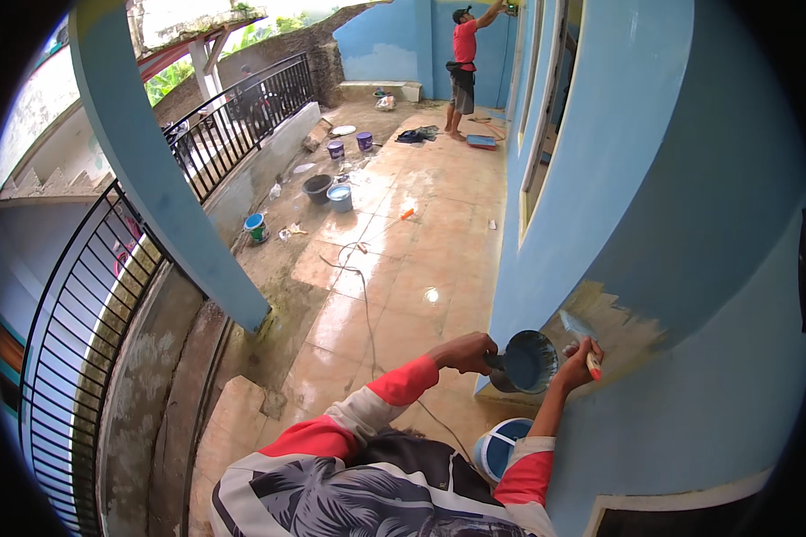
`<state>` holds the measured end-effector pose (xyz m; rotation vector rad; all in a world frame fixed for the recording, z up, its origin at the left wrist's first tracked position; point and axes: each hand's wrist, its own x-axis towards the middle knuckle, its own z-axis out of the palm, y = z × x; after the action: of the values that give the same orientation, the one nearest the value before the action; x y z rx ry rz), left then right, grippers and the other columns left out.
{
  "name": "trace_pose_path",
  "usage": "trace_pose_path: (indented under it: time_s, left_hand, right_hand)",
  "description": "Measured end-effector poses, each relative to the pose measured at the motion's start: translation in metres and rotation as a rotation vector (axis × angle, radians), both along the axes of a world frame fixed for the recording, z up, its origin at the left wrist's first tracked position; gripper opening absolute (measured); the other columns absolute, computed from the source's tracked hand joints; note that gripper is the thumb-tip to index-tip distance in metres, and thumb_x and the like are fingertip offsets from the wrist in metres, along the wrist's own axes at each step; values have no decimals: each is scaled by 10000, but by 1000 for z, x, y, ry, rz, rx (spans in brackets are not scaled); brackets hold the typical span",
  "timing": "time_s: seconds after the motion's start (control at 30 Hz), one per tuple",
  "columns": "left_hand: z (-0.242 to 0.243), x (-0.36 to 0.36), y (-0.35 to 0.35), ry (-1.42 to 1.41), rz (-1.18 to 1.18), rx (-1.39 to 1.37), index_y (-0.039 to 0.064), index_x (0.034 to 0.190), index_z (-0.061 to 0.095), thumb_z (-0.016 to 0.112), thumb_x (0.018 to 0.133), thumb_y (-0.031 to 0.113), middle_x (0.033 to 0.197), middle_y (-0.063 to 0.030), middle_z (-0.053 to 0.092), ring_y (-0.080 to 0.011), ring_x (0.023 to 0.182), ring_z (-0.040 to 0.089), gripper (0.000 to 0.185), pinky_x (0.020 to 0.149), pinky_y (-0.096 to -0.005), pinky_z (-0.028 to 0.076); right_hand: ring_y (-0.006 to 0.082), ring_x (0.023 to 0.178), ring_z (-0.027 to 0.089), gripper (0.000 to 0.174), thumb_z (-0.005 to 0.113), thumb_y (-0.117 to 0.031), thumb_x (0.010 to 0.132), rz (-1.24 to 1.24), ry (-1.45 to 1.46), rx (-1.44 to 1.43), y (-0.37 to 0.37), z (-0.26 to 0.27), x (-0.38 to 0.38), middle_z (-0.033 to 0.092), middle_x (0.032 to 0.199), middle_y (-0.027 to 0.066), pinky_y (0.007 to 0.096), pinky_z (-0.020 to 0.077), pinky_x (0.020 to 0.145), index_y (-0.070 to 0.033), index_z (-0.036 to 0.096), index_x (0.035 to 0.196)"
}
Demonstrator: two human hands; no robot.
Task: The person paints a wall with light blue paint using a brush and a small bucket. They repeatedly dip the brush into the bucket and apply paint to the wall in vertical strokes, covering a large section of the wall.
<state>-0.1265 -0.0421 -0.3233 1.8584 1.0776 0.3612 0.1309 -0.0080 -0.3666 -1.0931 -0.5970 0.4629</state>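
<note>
My left hand [469, 353] grips the handle of a dark dipper [530, 362] with blue paint inside. In my right hand [581, 364] is a paintbrush [577, 327], its bristles up against the wall and its pale, red-tipped handle pointing down. Around the brush, a bare brownish patch [628, 335] shows low on the blue wall [645, 416]. A paint bucket [487, 456] with blue paint and a pale strip across its mouth stands on the floor below my right forearm, which partly hides it.
A co-worker [465, 50] in a red shirt reaches up at the far wall, near a paint tray [481, 142]. A cable [366, 302] crosses the tiled floor [416, 268]. Leftward stand a black tub [318, 188], paint pails [340, 198], a blue pillar [168, 174] and a metal railing [242, 114].
</note>
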Motion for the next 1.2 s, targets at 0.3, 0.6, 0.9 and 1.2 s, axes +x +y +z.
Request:
trace_pose_path:
  time_s: [0.3, 0.6, 0.9, 1.2]
  left_hand:
    - [-27, 5, 10, 21, 2, -96, -25, 1016, 718, 731, 797, 139, 649, -79, 628, -153, 470, 574, 274, 426, -326, 455]
    - [-35, 5, 5, -6, 24, -145, -34, 940, 713, 717, 789, 138, 594, -94, 607, -176, 451, 588, 229, 420, -348, 448]
    - [-64, -4, 9, 27, -24, -136, -64, 977, 696, 747, 812, 161, 628, -72, 613, -149, 470, 594, 283, 441, -325, 469]
    - [-59, 1, 5, -16, 18, -126, -49, 992, 710, 710, 796, 159, 622, -97, 621, -174, 462, 586, 286, 445, -353, 469]
  right_hand:
    - [130, 542, 593, 172, 698, -152, 950, 33, -195, 99, 47, 99, 0, 652, 718, 74, 269, 502, 538, 8, 647, 912]
    - [177, 701, 645, 153, 673, -106, 978, -65, 54, 345, 30, 32, -19, 656, 898, 96, 300, 563, 639, 0, 600, 1060]
    - [128, 594, 578, 65, 665, -62, 940, -78, -93, 110, 40, -23, 2, 628, 792, 49, 266, 462, 502, -7, 639, 963]
    - [165, 688, 617, 121, 637, -97, 981, -83, 25, 415, 28, 74, -18, 632, 860, 75, 302, 543, 653, -23, 592, 1066]
